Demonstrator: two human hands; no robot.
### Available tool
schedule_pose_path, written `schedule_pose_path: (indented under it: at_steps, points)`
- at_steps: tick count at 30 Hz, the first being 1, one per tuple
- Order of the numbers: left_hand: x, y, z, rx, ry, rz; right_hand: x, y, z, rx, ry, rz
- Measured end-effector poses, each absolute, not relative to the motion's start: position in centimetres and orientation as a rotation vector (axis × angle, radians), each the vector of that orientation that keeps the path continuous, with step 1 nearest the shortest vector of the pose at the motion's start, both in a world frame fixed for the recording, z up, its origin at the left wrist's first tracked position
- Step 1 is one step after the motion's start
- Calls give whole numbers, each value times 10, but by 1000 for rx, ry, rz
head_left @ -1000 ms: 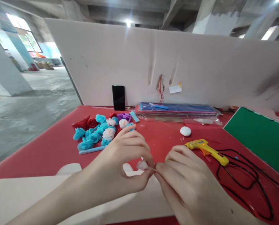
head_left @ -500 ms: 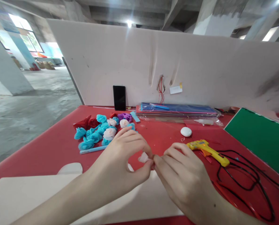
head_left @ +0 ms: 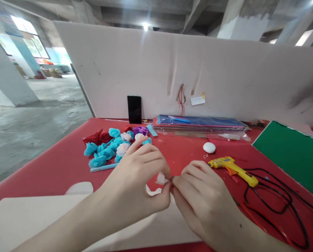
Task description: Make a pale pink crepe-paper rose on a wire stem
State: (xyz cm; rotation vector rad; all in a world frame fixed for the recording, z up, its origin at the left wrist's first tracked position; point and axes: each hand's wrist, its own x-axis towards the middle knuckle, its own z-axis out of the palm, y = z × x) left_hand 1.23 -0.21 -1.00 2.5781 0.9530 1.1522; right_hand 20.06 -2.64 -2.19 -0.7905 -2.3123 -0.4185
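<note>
My left hand [head_left: 138, 178] and my right hand [head_left: 201, 199] meet low over the red table [head_left: 54, 168]. Both pinch a small pale pink paper piece [head_left: 161, 178] between thumb and fingertips. The piece looks partly rolled, and a strip of it trails down toward a pale sheet [head_left: 41, 217] lying under my forearms. A pile of paper roses [head_left: 111, 147] in blue, white, red and purple lies just beyond my left hand.
A yellow glue gun [head_left: 232, 168] with a looping black cord [head_left: 274, 199] lies to the right. A white oval object [head_left: 209, 147], a stack of coloured sheets in plastic [head_left: 198, 123], a black phone [head_left: 134, 109] against the white board, and a green sheet [head_left: 293, 154] are further back.
My hands have kept their pinch on the pink piece and shifted slightly; my left fingers have turned it a little. Nothing else has moved.
</note>
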Motion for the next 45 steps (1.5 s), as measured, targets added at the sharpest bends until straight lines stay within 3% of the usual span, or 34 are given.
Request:
schedule_pose_path:
  at_steps: [9,16,20,31,45]
  points:
    - [14,-1,4,2426,1050,1090,204,-25,-22,-809,-2283,-303]
    - [-3,-6,15,2310,936,1194,211,-22,1,-902,-2166,780]
    - [-6,-6,17,2270,835,1189,214,-20,5,-841,-2074,1123]
    - [-5,-7,15,2288,775,1164,220,-20,7,-869,-2238,845]
    - [-4,-7,19,2318,691,1022,221,-21,10,-764,-2293,914]
